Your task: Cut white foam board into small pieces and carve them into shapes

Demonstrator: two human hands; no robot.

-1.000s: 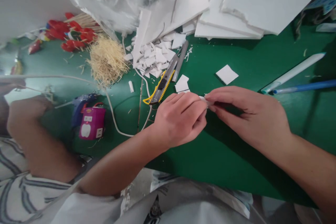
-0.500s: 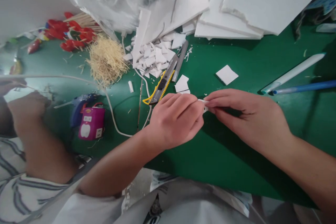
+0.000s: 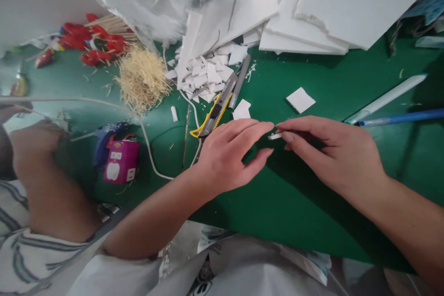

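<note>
My right hand (image 3: 329,152) pinches a small white foam piece (image 3: 274,136) between thumb and fingertips, just over the green table. Close by on its left, my left hand (image 3: 234,152) is open, thumb and fingers apart and holding nothing. Just beyond the left hand lies a yellow and grey box cutter (image 3: 217,111), with a grey marker-like stick (image 3: 240,81) alongside. A cut white foam piece (image 3: 242,109) rests behind my left fingers. Farther right, a square foam piece (image 3: 301,100) lies flat by itself.
Foam scraps (image 3: 204,74) are heaped under large white foam sheets (image 3: 319,14). Straw-like shreds (image 3: 142,78) and a purple plug adapter (image 3: 121,162) with a white cable (image 3: 147,148) lie left. A co-worker's hand (image 3: 38,136) is at far left. Blue pens (image 3: 405,116) lie right.
My left hand has let go of the small foam piece, its thumb and fingers spreading apart. The piece stays in my right fingertips, now more exposed.
</note>
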